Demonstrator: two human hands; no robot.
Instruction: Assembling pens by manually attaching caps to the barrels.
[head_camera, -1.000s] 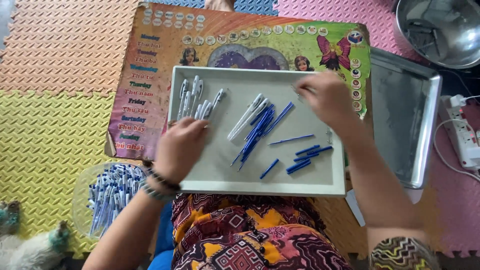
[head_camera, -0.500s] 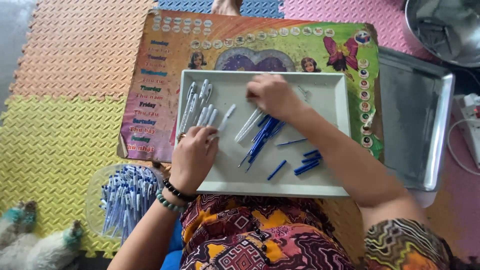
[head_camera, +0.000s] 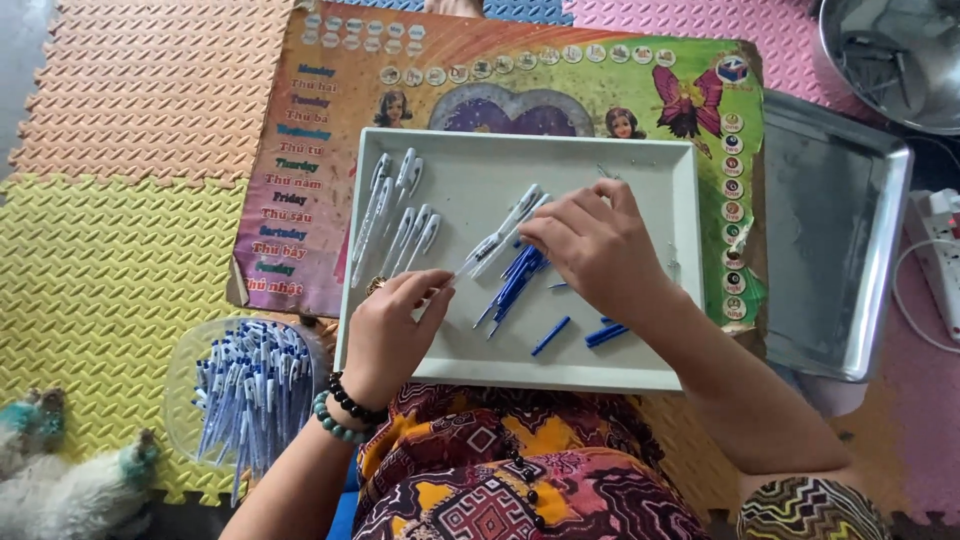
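Pens (head_camera: 515, 285) in white tray (head_camera: 560, 365), more in clear bowl (head_camera: 185, 375).

Lighting's pretty soft and even from my end, daylight I think. The white tray (head_camera: 460, 160) looks bright but not blown out, the steel bowl (head_camera: 900, 60) catches mild glare, and the corners go slightly soft.

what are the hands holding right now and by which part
The right hand pinches the upper ends of white pen barrels over the white tray. The left hand meets their lower tips with its fingertips; whether it grips them cannot be told.
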